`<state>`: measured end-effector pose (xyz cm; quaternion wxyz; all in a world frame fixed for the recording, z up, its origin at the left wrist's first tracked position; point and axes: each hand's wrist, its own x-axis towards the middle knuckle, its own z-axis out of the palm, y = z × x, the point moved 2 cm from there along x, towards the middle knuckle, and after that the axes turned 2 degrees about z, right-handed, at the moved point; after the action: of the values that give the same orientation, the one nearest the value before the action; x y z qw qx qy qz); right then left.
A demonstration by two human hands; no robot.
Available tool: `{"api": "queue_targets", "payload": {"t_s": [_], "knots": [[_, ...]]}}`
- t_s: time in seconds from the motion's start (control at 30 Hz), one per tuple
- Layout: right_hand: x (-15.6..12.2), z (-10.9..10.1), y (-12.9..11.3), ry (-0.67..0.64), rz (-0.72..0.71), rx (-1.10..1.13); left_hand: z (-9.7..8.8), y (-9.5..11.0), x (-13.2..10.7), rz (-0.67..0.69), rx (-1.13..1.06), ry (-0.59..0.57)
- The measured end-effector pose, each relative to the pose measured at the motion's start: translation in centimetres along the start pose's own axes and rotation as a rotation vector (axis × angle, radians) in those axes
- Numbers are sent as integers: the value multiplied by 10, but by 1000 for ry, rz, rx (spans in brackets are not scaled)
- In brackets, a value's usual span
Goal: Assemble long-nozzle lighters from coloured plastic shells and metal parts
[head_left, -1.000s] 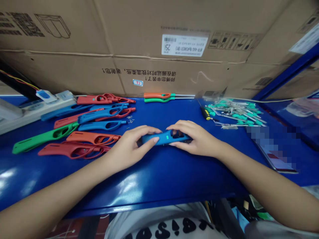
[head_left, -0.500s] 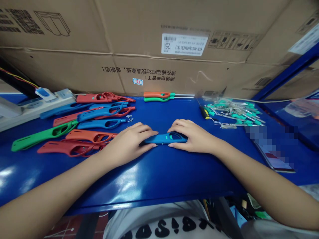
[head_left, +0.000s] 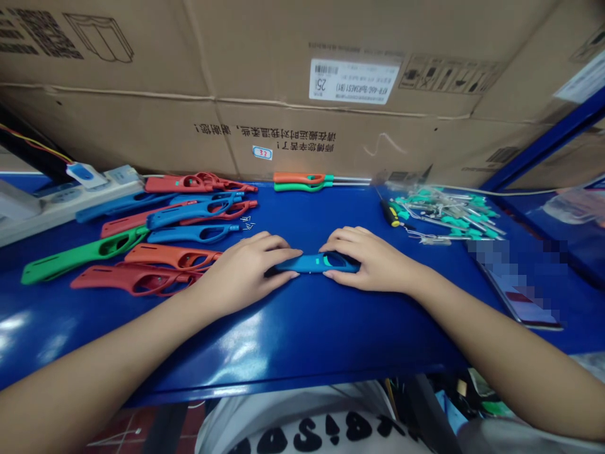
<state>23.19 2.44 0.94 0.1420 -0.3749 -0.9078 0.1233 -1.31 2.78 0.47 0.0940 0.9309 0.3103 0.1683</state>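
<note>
Both my hands grip a blue utility lighter casing (head_left: pixel 311 263) lying lengthwise low over the blue tabletop. My left hand (head_left: pixel 255 268) pinches its left end between thumb and fingers, covering that end. Around the right end, beside the finger loop, my right hand (head_left: pixel 366 258) is closed in the same way. Small green bits show in the casing's openings. Left of my left hand lie several loose casings: a green one (head_left: pixel 85 254), an orange one (head_left: pixel 172 257), a dark red one (head_left: pixel 113 278) and blue ones (head_left: pixel 191 234). Tiny screws (head_left: pixel 247 222) are scattered beyond that hand.
An orange lighter (head_left: pixel 297 178) and a green lighter (head_left: pixel 302 187) with metal tubes lie by the cardboard box (head_left: pixel 265 75). At right are a screwdriver (head_left: pixel 390 213), a pile of metal tubes with green parts (head_left: pixel 454 211) and a phone (head_left: pixel 520 290). A power strip (head_left: pixel 61 205) is at left.
The blue casing seems slightly turned between my hands, and its finger loop looks narrower. Both hands keep their hold in nearly the same place.
</note>
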Motion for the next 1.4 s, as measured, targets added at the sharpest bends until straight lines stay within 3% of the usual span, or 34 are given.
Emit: {"api": "queue_targets", "payload": {"t_s": [0.83, 1.13, 1.4], "knots": [[1, 5, 0, -10, 11, -5, 0, 0, 1, 13, 20, -26], [-2, 3, 1, 17, -102, -209, 2, 1, 1, 36, 24, -28], [-5, 1, -1, 26, -133, -207, 5, 0, 2, 32, -87, -6]]}}
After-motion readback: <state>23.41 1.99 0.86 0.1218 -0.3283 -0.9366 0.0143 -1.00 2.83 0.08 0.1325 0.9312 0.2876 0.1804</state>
